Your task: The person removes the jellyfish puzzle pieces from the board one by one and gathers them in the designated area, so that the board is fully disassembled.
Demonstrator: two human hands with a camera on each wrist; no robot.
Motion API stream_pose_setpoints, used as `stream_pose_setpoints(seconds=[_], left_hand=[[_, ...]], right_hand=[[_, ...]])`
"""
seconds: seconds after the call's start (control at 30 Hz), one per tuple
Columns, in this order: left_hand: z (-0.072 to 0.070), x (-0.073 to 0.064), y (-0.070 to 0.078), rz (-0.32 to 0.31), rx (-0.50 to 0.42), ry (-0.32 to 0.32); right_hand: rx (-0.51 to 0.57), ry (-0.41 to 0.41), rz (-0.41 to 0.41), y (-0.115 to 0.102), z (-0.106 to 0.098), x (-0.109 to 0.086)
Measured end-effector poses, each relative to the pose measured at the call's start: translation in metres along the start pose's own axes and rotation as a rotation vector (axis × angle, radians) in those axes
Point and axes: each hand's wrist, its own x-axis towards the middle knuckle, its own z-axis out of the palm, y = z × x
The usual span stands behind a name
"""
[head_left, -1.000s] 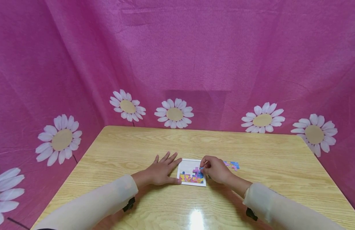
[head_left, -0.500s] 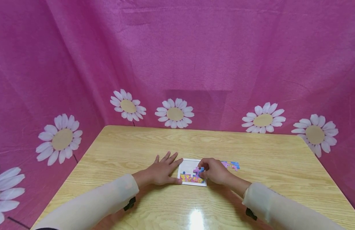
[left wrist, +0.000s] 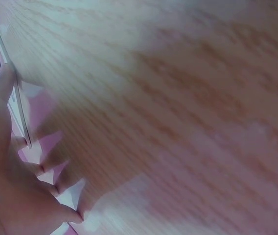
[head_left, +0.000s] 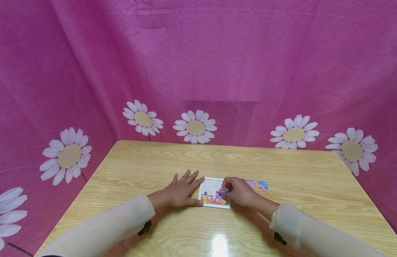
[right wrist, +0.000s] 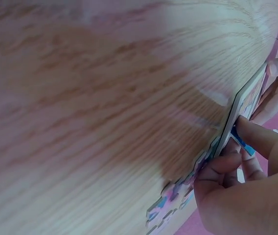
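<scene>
A small white puzzle tray (head_left: 212,184) lies on the table, with yellow and pink jigsaw pieces (head_left: 210,199) along its near side. My left hand (head_left: 180,191) lies flat with fingers spread; its thumb and index finger touch the tray's left edge. Over the tray's right side, my right hand (head_left: 241,191) pinches a blue jigsaw piece (right wrist: 245,143) between thumb and fingers, tilted in the right wrist view. Purple and blue pieces (head_left: 220,192) sit just under these fingertips, partly hidden. In the left wrist view, the left hand (left wrist: 11,191) covers much of the tray's edge.
Several joined pink and blue jigsaw pieces (head_left: 262,185) lie on the table to the right, partly behind the right hand. The wooden table (head_left: 172,157) ends at a pink curtain (head_left: 217,64) printed with white daisies. A light glare shows near the front.
My right hand has shifted slightly, bringing its fingertips and the blue piece lower over the tray's right side. The left hand has stayed in place on the tray's edge.
</scene>
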Motion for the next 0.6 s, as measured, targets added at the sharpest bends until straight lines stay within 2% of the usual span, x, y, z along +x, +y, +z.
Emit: stream_pose_setpoints(seconds=[0.3,0.6], left_hand=[[0.0,0.0003,-0.0003,0.008,-0.004,0.006],[-0.0009,-0.0006,0.0005,0.01,0.0,0.004]], right_hand=[[-0.021,-0.015,-0.035,0.0003,-0.0009,0.0],[-0.008,-0.034,-0.01,-0.004,-0.0063,-0.0013]])
